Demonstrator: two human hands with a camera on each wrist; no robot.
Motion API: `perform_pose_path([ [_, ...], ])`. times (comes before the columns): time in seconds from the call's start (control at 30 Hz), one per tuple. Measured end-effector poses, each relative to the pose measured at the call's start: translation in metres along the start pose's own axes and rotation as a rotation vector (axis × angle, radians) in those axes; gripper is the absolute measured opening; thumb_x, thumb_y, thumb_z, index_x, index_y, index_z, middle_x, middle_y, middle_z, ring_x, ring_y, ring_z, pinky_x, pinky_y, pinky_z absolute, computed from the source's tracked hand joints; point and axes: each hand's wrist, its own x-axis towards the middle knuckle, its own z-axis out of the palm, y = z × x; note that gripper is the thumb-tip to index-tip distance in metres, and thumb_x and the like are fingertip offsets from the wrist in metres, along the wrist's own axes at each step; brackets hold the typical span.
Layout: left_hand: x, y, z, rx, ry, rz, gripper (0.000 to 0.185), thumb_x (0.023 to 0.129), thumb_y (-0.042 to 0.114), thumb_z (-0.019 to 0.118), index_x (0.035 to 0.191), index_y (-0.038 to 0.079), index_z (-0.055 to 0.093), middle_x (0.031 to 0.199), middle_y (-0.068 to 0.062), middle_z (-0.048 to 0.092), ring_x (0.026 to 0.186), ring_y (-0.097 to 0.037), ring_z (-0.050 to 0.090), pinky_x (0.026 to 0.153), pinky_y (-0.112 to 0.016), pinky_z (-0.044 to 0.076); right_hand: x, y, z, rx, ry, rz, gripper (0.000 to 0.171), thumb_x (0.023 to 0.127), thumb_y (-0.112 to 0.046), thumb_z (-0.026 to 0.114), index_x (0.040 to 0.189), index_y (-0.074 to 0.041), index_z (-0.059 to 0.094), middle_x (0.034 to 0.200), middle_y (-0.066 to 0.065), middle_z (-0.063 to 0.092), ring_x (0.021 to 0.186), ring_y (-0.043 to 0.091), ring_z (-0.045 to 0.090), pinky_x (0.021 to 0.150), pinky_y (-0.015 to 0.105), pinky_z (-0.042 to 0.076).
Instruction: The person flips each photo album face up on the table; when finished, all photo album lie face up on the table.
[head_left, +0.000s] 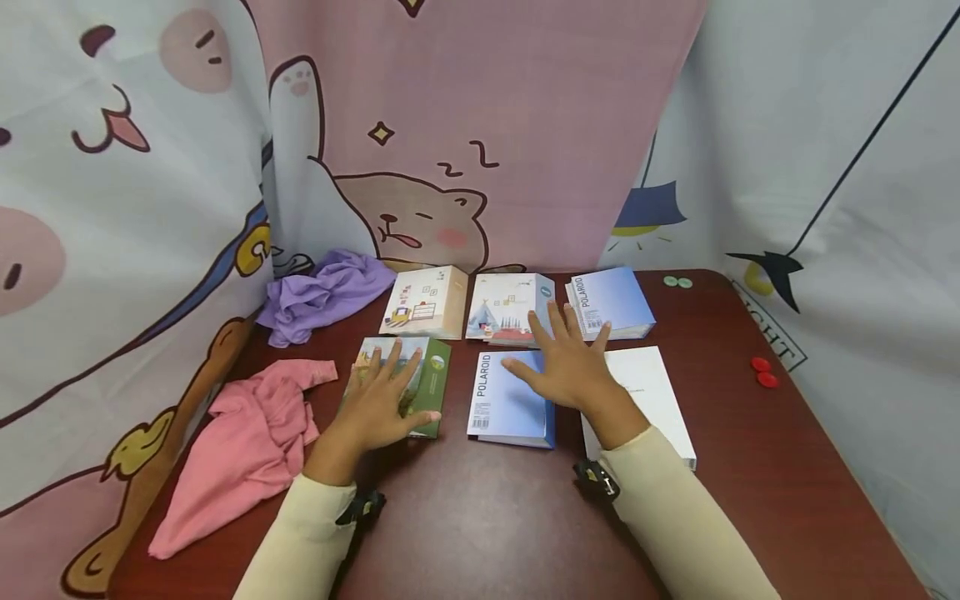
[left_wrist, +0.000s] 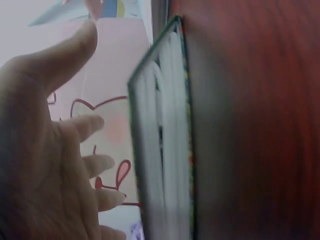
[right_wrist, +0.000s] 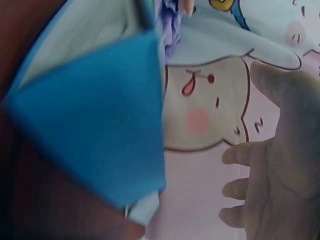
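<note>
My left hand (head_left: 388, 379) lies flat with spread fingers on a green-covered album (head_left: 429, 385) at the table's left middle. In the left wrist view the hand (left_wrist: 70, 150) is open beside the album's page edge (left_wrist: 165, 150). My right hand (head_left: 558, 354) is spread, fingers straight, over the upper right part of a blue POLAROID album (head_left: 502, 408). The right wrist view shows that hand (right_wrist: 270, 165) open next to the blue cover (right_wrist: 100, 115). Neither hand grips anything.
Behind stand three more albums: a white one with a room picture (head_left: 425, 302), one with a tent (head_left: 504, 307), another blue one (head_left: 615, 300). A white album (head_left: 652, 387) lies right of my hand. Purple cloth (head_left: 326, 292), pink cloth (head_left: 240, 450), red discs (head_left: 763, 372) on the brown table (head_left: 487, 517).
</note>
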Motion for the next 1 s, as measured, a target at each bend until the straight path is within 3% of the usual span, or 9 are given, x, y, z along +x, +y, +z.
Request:
perform_pose_path([
  [0.37,-0.003,-0.014,0.008,-0.174,-0.009,0.109,0.113,0.086,0.063,0.085,0.175,0.021,0.030,0.184,-0.019,0.012,0.166,-0.059,0.009,0.119,-0.093,0.010,0.039,-0.054,-0.017,0.067,-0.211,-0.132,0.101,0.097,-0.086,0.048,0.176,-0.028,0.023,0.186,0.011,0.000,0.173,0.041,-0.001,0.124,0.088,-0.004],
  [0.6,-0.004,-0.018,0.007,-0.194,-0.019,0.136,0.117,0.081,0.059,0.092,0.173,0.017,0.034,0.183,-0.020,0.016,0.166,-0.061,0.010,0.117,-0.094,0.008,0.069,-0.077,-0.006,0.128,-0.385,-0.184,0.100,0.096,-0.079,0.059,0.175,-0.026,0.028,0.187,0.011,0.004,0.173,0.042,-0.001,0.126,0.085,-0.001],
  [1.0,-0.003,-0.025,0.014,-0.236,-0.048,0.136,0.125,0.072,0.059,0.098,0.173,0.019,0.035,0.183,-0.017,0.020,0.167,-0.059,0.009,0.117,-0.094,0.002,0.113,-0.082,0.008,0.118,-0.519,-0.196,0.086,0.095,-0.071,0.071,0.167,-0.030,0.047,0.186,0.013,0.008,0.173,0.039,-0.005,0.136,0.071,0.000],
])
